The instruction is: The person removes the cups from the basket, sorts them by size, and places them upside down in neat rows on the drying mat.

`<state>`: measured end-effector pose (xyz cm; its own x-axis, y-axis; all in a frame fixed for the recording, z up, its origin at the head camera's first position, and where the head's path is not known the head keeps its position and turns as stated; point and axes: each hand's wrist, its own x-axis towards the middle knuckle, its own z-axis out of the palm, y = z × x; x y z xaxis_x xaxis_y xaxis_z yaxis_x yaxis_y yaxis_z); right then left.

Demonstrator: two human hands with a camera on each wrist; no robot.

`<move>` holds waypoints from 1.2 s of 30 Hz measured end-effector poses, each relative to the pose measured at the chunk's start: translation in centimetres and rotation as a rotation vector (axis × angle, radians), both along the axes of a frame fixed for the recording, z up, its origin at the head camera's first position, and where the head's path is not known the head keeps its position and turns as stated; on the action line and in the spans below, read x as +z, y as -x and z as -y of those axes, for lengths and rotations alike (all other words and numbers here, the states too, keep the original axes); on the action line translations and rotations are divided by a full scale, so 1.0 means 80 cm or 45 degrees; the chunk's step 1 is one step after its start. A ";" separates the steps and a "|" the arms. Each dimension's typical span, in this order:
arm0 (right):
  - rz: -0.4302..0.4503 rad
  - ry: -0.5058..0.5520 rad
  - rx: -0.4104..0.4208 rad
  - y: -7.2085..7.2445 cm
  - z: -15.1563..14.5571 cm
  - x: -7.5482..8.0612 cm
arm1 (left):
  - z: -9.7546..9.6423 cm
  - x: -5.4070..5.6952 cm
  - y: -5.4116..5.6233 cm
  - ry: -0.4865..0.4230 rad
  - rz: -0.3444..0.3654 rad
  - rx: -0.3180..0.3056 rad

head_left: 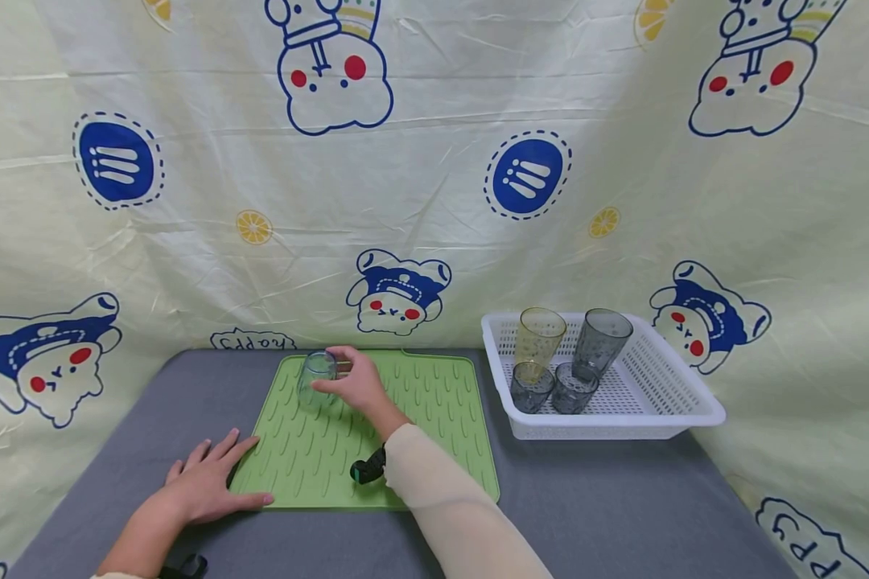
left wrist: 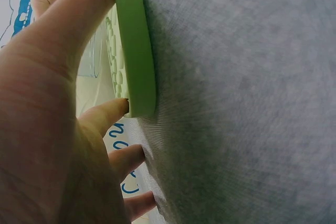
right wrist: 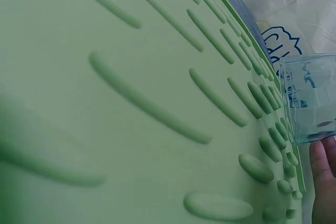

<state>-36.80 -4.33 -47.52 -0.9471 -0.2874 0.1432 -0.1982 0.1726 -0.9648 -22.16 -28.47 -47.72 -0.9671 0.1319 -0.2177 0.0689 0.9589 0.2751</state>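
Note:
A clear bluish glass (head_left: 315, 379) stands at the back left of the green ridged mat (head_left: 405, 426). My right hand (head_left: 362, 388) holds it from the right, thumb in front and a finger at its top. In the right wrist view, fingertips (right wrist: 318, 156) meet the side of the glass (right wrist: 312, 100). At the mat's front left corner my left hand (head_left: 204, 482) lies with fingers spread. Its thumb rests on the mat's front edge. The left wrist view has one finger (left wrist: 107, 115) touching the mat (left wrist: 137, 56) and the other fingers on the grey cloth.
To the right stands a white perforated basket (head_left: 666, 386). It holds a tall yellowish glass (head_left: 539, 338), a tall grey glass (head_left: 603, 342) and two short grey glasses, one a short glass (head_left: 531, 390) at its left. Grey cloth (head_left: 594, 507) covers the table; a printed curtain (head_left: 434, 185) hangs behind.

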 end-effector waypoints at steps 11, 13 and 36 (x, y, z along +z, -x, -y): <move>0.011 -0.044 -0.015 -0.001 0.012 -0.004 | 0.003 -0.002 0.001 0.010 -0.009 0.002; 0.015 -0.038 -0.015 -0.002 0.014 -0.005 | 0.003 -0.002 0.001 0.011 -0.010 0.003; -0.006 -0.083 -0.117 -0.014 0.026 -0.017 | 0.000 -0.001 -0.002 -0.001 -0.026 0.002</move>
